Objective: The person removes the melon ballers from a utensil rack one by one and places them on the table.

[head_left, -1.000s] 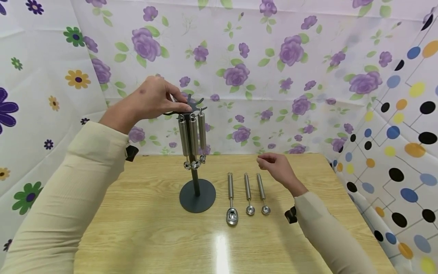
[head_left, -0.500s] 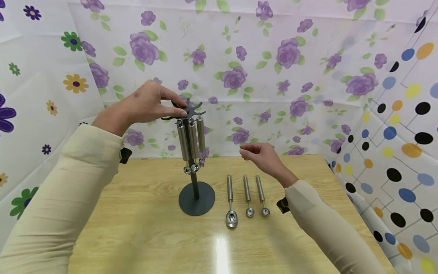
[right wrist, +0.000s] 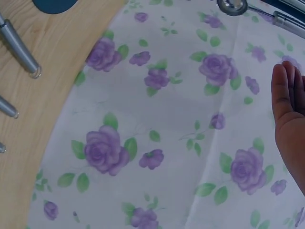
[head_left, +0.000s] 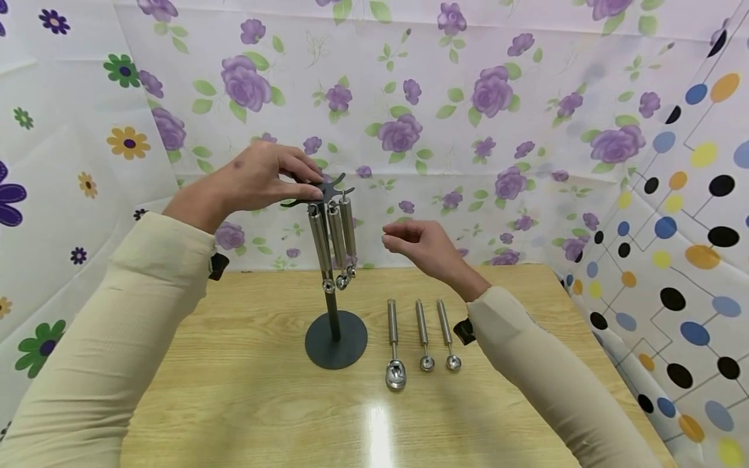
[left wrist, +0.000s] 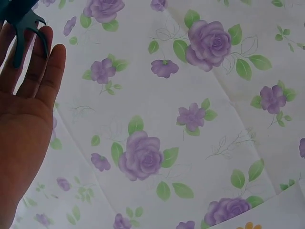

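In the head view my left hand (head_left: 263, 172) pinches the top of a dark utensil stand (head_left: 335, 318), whose curved hooks (left wrist: 19, 45) also show in the left wrist view. Three scoops (head_left: 320, 240) with steel handles and small round heads hang from the hooks, slightly tilted. To the right of the stand, my right hand (head_left: 430, 250) is raised, holding nothing, its fingers together and loosely bent. A larger oval-headed scoop (head_left: 393, 325) and two small round-headed scoops (head_left: 422, 325) lie on the table below it.
The wooden table (head_left: 246, 390) ends at a flowered cloth backdrop (head_left: 421, 208). A dotted cloth (head_left: 696, 273) stands along the right side, and another flowered cloth (head_left: 64, 175) on the left. The stand's round base rests on the tabletop.
My right hand has moved left and upward toward the stand. The hanging scoops have swung and shifted slightly to the right as the top turned a little; my left hand keeps its grip.
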A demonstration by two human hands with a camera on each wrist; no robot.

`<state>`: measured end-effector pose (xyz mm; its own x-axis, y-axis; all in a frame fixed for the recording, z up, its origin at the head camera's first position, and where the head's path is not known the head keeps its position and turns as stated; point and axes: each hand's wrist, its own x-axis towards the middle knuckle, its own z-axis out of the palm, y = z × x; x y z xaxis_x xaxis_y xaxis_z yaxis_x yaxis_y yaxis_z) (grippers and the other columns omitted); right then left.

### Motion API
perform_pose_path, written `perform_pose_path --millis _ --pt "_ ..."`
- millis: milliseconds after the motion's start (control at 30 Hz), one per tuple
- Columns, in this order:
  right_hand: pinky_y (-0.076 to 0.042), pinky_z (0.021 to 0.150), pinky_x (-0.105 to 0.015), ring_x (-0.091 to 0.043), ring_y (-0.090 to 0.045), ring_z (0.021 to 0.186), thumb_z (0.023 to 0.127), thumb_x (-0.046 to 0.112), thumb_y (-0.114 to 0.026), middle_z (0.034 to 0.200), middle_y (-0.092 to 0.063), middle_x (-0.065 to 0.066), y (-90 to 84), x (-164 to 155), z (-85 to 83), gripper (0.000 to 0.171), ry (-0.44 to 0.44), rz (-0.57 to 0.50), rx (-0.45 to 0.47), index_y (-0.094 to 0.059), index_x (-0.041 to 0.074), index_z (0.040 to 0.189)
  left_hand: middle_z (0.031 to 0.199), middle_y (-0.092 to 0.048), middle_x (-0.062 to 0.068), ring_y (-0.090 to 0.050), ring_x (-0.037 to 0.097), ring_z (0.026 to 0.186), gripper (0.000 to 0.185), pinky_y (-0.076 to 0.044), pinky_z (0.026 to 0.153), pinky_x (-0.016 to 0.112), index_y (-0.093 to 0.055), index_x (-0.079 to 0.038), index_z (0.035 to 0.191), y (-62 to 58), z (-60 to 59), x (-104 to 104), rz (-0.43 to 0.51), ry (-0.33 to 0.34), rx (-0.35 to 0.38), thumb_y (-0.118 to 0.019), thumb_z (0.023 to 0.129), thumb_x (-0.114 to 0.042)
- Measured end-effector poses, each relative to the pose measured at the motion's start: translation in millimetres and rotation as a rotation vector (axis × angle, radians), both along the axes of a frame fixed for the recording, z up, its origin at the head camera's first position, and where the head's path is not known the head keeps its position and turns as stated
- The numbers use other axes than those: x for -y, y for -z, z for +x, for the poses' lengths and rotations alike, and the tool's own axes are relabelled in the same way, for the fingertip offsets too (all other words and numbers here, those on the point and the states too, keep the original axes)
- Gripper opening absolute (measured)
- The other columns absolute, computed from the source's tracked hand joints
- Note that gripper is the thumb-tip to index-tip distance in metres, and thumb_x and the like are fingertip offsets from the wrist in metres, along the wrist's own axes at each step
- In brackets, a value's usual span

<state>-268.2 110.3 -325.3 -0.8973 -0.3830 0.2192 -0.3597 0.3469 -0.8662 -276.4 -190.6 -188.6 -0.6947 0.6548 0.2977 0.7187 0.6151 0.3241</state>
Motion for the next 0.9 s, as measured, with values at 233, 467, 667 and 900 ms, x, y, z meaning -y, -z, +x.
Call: perform_pose_path --millis 233,467,667,900 --pt "-0.053 0.091 -0.037 -0.019 -0.066 0.105 0.098 0.021 -0.068 0.119 -0.069 -0.008 -8.7 17.7 -1.6 0.034 -0.027 -0.018 -0.019 -0.067 0.006 0.129 0.124 -0.069 0.011 -0.065 0.029 0.114 0.022 -0.051 0.093 0.047 -0.078 -0.008 0.113 2.3 -1.9 1.1 0.024 -0.045 0.078 -0.075 0.093 -0.017" --pt "-0.054 0.090 -0.036 -0.021 -0.066 0.106 0.097 0.018 -0.068 0.121 -0.069 -0.011 -10.9 32.1 -2.5 0.036 -0.073 -0.042 -0.046 -0.066 0.003 0.130 0.121 -0.070 0.008 -0.065 0.027 0.114 0.023 -0.052 0.091 0.046 -0.077 -0.009 0.115 3.5 -2.3 1.3 0.036 -0.052 0.073 -0.074 0.093 -0.017" --pt "-0.054 0.090 -0.035 -0.021 -0.067 0.107 0.097 0.013 -0.069 0.122 -0.069 -0.012 -11.8 40.8 -4.9 0.034 -0.135 -0.072 -0.069 -0.067 0.003 0.129 0.122 -0.070 0.011 -0.064 0.030 0.117 0.023 -0.049 0.096 0.049 -0.077 -0.007 0.115 3.5 -2.3 0.5 0.050 -0.042 0.084 -0.074 0.093 -0.015" --pt "-0.054 0.089 -0.034 -0.020 -0.068 0.102 0.097 0.011 -0.069 0.116 -0.071 -0.010 -9.7 51.1 -5.1 0.033 -0.151 -0.071 -0.086 -0.067 0.003 0.129 0.123 -0.070 0.011 -0.060 0.027 0.122 0.024 -0.047 0.101 0.048 -0.077 -0.008 0.115 4.4 -2.1 0.2 0.059 -0.059 0.102 -0.074 0.093 -0.017"
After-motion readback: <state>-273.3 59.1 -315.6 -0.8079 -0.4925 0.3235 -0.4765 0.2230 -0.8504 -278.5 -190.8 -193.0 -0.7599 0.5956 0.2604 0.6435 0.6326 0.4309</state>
